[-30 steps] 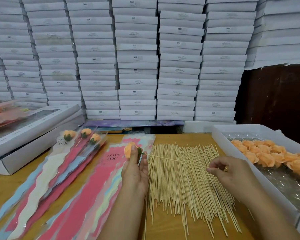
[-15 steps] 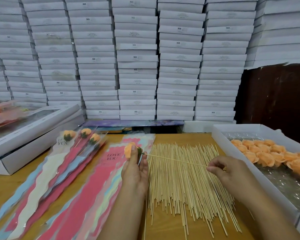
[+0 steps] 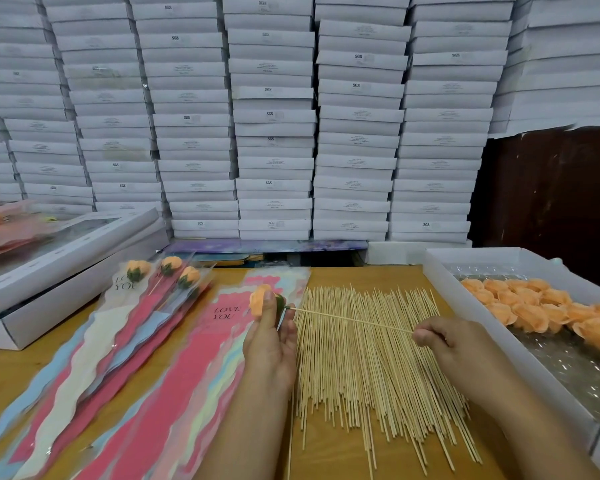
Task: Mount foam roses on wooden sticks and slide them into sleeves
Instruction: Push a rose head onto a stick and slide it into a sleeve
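Over the wooden table [image 3: 340,455], the left hand [image 3: 269,344] grips an orange foam rose [image 3: 259,299] between thumb and curled fingers, holding it just above the stack of pink "LOVE YOU" sleeves [image 3: 187,368]. One thin stick [image 3: 350,318] runs from the green base of the rose across to the right hand [image 3: 454,344], whose fingertips pinch its far end — the stick hangs level above the spread pile of loose sticks [image 3: 371,368] lying between the two hands. To the right, a white tray [image 3: 440,271] holds more orange roses [image 3: 541,308] on clear film. At the left, three finished roses in sleeves [image 3: 163,275] lie fanned beside a flat white box [image 3: 66,268]. Behind everything, stacked white boxes [image 3: 274,116] fill the wall.
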The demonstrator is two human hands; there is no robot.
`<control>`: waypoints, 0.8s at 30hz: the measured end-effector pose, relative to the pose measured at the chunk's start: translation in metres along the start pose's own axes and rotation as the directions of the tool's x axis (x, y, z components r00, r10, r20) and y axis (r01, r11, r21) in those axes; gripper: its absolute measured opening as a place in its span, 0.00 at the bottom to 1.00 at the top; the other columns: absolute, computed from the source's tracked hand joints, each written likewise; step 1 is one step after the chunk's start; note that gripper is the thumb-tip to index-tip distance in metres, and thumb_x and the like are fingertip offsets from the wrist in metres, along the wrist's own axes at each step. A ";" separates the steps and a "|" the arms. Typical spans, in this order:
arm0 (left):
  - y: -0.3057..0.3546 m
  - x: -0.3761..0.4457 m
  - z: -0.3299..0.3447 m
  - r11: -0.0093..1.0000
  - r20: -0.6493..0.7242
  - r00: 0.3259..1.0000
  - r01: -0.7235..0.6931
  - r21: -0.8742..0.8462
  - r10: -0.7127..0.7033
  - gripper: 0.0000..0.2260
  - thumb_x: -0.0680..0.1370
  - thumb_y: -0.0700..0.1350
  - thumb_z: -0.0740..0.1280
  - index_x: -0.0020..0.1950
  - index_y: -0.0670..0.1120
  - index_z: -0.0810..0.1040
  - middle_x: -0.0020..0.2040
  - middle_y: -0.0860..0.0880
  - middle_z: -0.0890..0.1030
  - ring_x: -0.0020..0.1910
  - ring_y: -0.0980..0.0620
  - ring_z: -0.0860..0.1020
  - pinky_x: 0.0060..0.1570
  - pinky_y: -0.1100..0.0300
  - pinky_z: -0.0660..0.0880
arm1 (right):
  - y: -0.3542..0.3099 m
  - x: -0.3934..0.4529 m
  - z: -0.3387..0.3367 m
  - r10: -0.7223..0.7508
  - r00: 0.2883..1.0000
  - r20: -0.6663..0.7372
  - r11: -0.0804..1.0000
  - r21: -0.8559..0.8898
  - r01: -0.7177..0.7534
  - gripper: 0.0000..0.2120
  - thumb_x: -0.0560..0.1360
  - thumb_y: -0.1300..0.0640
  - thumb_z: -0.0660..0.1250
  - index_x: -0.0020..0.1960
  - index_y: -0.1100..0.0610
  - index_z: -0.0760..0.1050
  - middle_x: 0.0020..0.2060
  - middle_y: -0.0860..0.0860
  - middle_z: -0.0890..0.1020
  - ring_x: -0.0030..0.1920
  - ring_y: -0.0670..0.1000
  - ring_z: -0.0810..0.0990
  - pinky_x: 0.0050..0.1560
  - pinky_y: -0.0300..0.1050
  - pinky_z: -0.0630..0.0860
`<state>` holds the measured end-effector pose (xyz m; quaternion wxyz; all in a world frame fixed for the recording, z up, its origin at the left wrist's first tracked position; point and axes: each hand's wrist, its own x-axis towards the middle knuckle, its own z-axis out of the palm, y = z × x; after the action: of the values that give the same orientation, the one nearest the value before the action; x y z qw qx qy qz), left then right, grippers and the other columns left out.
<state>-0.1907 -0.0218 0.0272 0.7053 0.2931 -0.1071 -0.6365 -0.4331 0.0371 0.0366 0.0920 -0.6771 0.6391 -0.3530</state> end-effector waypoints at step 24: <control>-0.002 -0.018 0.015 0.981 0.110 0.992 0.048 0.187 -0.069 0.17 0.72 0.45 0.75 0.58 0.40 0.82 0.51 0.45 0.87 0.39 0.55 0.85 0.33 0.66 0.80 | -0.005 0.003 0.006 0.147 0.988 0.036 0.922 0.356 -0.150 0.13 0.81 0.57 0.63 0.42 0.51 0.82 0.36 0.41 0.85 0.39 0.45 0.79 0.42 0.43 0.71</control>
<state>-0.2029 -0.0091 0.0423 0.6488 0.3227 -0.1973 -0.6604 -0.4258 0.0329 0.0360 0.2430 -0.6002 0.6132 -0.4525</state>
